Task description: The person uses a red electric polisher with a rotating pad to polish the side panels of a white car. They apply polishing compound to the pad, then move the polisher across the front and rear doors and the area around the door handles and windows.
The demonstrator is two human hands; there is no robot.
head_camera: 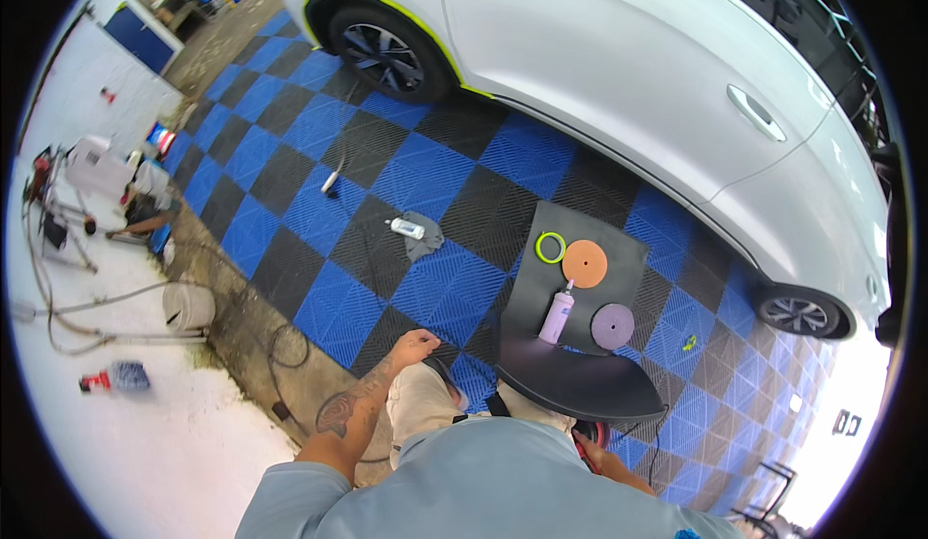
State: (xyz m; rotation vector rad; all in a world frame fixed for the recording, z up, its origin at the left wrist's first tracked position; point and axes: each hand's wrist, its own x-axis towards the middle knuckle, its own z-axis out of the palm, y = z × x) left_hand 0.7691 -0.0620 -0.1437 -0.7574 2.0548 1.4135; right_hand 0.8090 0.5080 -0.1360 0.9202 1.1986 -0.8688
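My left hand (416, 345) rests by my left knee, fingers loosely curled, with nothing seen in it. At my right side, my right hand (593, 453) is on a red and black power polisher (596, 434), partly hidden by my body and a black curved seat (580, 387). On the black chair or creeper's flat tray (522, 285) stand or lie a roll of yellow-green masking tape (550, 247), an orange foam pad (585, 264), a purple buffing pad (612, 326) and a light purple squeeze bottle (556, 318).
A white car (580, 60) stands ahead, its wheel arch edged with yellow-green tape (413, 13). On the blue and black floor tiles (348, 263) lie a white bottle (407, 229) on a grey cloth (424, 245) and a cord (344, 155). A bucket (188, 305) stands left.
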